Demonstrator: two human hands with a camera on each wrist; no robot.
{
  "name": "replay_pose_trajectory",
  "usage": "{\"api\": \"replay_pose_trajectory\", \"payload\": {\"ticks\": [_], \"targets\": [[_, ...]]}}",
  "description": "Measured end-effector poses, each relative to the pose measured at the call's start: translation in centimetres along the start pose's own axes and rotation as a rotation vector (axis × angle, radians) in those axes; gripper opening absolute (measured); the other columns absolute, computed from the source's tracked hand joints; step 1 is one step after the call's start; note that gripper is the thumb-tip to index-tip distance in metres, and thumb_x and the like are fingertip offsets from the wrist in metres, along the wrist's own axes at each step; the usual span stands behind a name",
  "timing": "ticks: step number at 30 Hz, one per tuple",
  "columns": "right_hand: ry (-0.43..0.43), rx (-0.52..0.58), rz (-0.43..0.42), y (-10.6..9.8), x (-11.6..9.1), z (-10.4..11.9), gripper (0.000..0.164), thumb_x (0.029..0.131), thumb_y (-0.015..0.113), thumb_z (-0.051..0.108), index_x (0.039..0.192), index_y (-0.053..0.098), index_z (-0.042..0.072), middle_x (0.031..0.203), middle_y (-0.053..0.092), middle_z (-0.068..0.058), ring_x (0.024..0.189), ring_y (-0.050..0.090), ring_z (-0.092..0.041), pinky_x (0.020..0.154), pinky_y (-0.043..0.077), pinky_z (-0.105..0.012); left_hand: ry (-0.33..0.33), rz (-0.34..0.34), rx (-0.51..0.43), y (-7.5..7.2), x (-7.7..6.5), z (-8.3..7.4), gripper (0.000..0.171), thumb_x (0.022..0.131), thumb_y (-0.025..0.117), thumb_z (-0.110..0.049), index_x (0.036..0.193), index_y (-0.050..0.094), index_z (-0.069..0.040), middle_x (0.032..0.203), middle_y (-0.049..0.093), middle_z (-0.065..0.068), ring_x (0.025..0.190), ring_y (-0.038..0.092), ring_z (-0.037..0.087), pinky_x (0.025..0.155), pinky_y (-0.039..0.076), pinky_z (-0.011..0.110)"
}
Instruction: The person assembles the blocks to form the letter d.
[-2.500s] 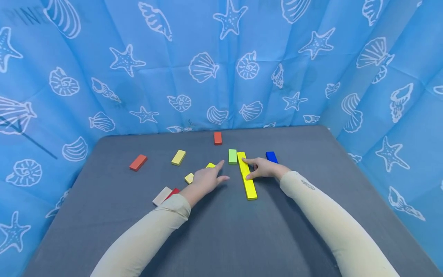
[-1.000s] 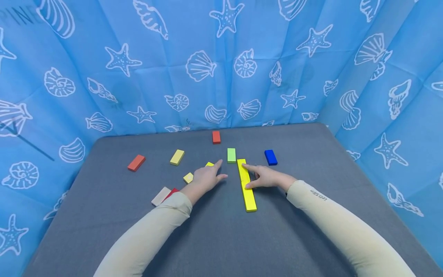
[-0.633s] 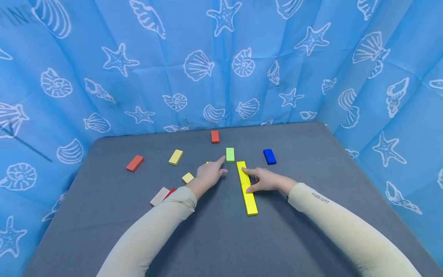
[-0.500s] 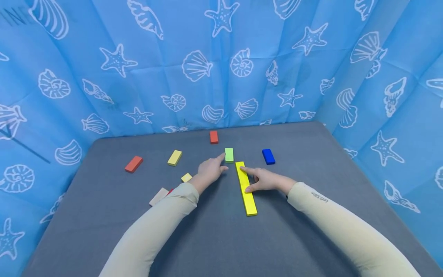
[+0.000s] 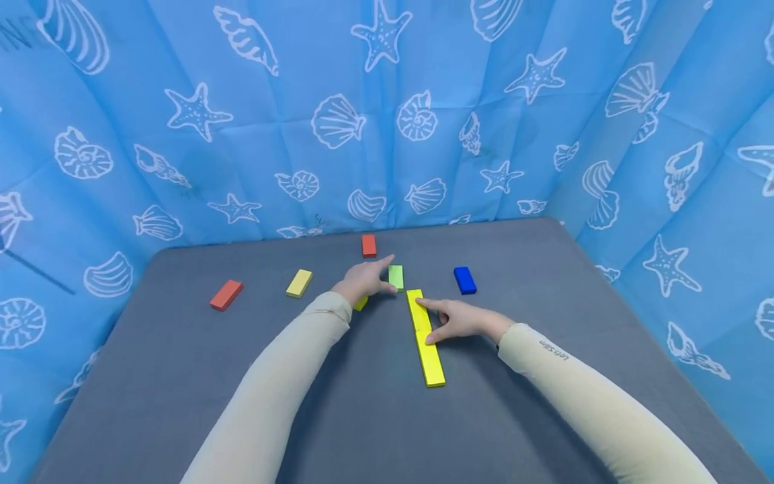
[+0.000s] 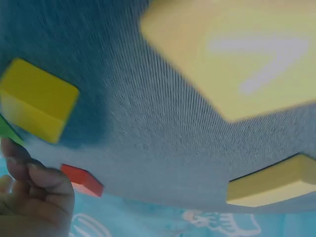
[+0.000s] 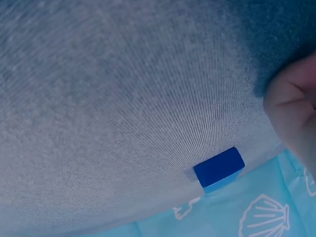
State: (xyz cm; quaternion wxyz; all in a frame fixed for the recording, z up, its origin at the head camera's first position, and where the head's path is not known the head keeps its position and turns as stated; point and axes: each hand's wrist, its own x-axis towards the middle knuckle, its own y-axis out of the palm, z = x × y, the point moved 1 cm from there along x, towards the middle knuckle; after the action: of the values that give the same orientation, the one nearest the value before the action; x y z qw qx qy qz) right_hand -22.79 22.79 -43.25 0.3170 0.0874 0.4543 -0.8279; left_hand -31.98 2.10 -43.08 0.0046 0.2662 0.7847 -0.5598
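Observation:
In the head view my left hand (image 5: 365, 278) reaches over the table, index finger and thumb spread on either side of the light green block's (image 5: 396, 278) near left corner. A yellow block (image 5: 361, 303) shows partly beneath this hand. My right hand (image 5: 462, 318) rests its index fingertip and thumb, held apart, on two bright yellow blocks laid end to end in a row (image 5: 432, 366). Their seam lies between those two fingertips. In the right wrist view only part of the right hand (image 7: 296, 106) shows, at the right edge.
A blue block (image 5: 465, 280) lies right of the row. Farther back is an orange-red block (image 5: 369, 246); a pale yellow block (image 5: 299, 284) and another orange-red block (image 5: 226, 295) lie left. The left sleeve hides other blocks. A blue shell-print curtain (image 5: 338, 121) borders the grey table.
The right hand has drawn the yellow row nearer to me. My left hand has moved forward and right to the green block, its sleeve now covering the small pale yellow, whitish and red blocks.

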Motion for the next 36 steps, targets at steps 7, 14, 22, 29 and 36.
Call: {"api": "replay_pose_trajectory", "payload": {"ticks": [7, 14, 22, 29, 36], "targets": [[-0.016, -0.01, -0.003, 0.1, 0.1, -0.1, 0.086, 0.083, 0.078, 0.031, 0.154, 0.031, 0.015, 0.082, 0.042, -0.006, 0.073, 0.042, -0.019, 0.064, 0.031, -0.03, 0.019, 0.088, -0.072, -0.2, 1.3, 0.8, 0.082, 0.089, 0.07, -0.04, 0.156, 0.025, -0.024, 0.158, 0.028, 0.004, 0.143, 0.027, 0.025, 0.113, 0.024, 0.045], [-0.021, -0.018, -0.011, 0.3, 0.2, -0.2, 0.086, 0.082, 0.079, 0.031, 0.153, 0.033, 0.015, 0.082, 0.043, -0.006, 0.074, 0.042, -0.019, 0.063, 0.031, -0.03, 0.046, 0.117, -0.098, -0.2, 1.5, 1.0, 0.075, 0.089, 0.071, -0.037, 0.152, 0.035, -0.02, 0.155, 0.033, 0.006, 0.142, 0.028, 0.025, 0.113, 0.024, 0.044], [-0.009, -0.031, -0.04, 0.5, -0.3, -0.5, 0.086, 0.08, 0.081, 0.032, 0.152, 0.036, 0.016, 0.087, 0.043, -0.007, 0.079, 0.042, -0.02, 0.065, 0.033, -0.031, 0.053, 0.057, -0.104, 0.1, 1.6, 0.0, 0.071, 0.088, 0.072, -0.036, 0.148, 0.042, -0.013, 0.15, 0.041, 0.009, 0.134, 0.039, 0.025, 0.11, 0.03, 0.042], [-0.022, -0.05, -0.043, 0.5, -0.5, -0.2, 0.086, 0.081, 0.08, 0.033, 0.152, 0.035, 0.015, 0.087, 0.044, -0.006, 0.08, 0.042, -0.02, 0.066, 0.034, -0.03, 0.032, 0.045, -0.131, 0.6, 1.9, -0.8, 0.072, 0.09, 0.07, -0.038, 0.15, 0.038, -0.014, 0.151, 0.039, 0.009, 0.136, 0.037, 0.026, 0.11, 0.029, 0.043], [-0.046, -0.022, -0.052, 0.4, -0.6, -0.3, 0.089, 0.082, 0.08, 0.032, 0.153, 0.031, 0.01, 0.085, 0.043, -0.006, 0.078, 0.042, -0.019, 0.068, 0.034, -0.031, 0.002, 0.065, -0.166, 0.5, 1.7, -0.9, 0.07, 0.094, 0.065, -0.036, 0.152, 0.034, -0.017, 0.154, 0.034, 0.008, 0.141, 0.031, 0.026, 0.112, 0.025, 0.044]]}}
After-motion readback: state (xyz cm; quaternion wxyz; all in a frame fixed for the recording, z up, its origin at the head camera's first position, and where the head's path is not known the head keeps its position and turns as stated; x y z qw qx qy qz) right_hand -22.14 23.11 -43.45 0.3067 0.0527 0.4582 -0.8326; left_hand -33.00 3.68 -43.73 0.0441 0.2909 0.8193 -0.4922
